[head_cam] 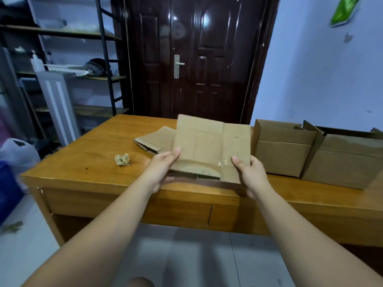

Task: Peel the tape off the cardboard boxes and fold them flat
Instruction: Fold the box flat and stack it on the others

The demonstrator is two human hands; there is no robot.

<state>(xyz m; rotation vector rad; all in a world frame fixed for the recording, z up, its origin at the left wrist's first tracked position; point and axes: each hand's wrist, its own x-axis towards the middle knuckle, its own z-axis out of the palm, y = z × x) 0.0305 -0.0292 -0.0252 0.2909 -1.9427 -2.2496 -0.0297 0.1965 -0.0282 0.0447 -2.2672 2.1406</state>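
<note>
I hold a flattened brown cardboard box (209, 146) just above the wooden table (83, 162), tilted up toward me. My left hand (163, 166) grips its lower left edge, thumb on top and fingers underneath. My right hand (250, 175) grips the lower right corner the same way. A shiny bit of clear tape (222, 162) shows near my right thumb. Behind the held box lies another flattened box (155, 141). A crumpled ball of peeled tape (122, 159) sits on the table to the left.
Two open, upright cardboard boxes, one smaller (284, 146) and one larger (348, 158), stand on the table's right side. A dark door (196, 59) is behind the table, metal shelving (62, 59) at left, and a white bag (18, 150) on the floor.
</note>
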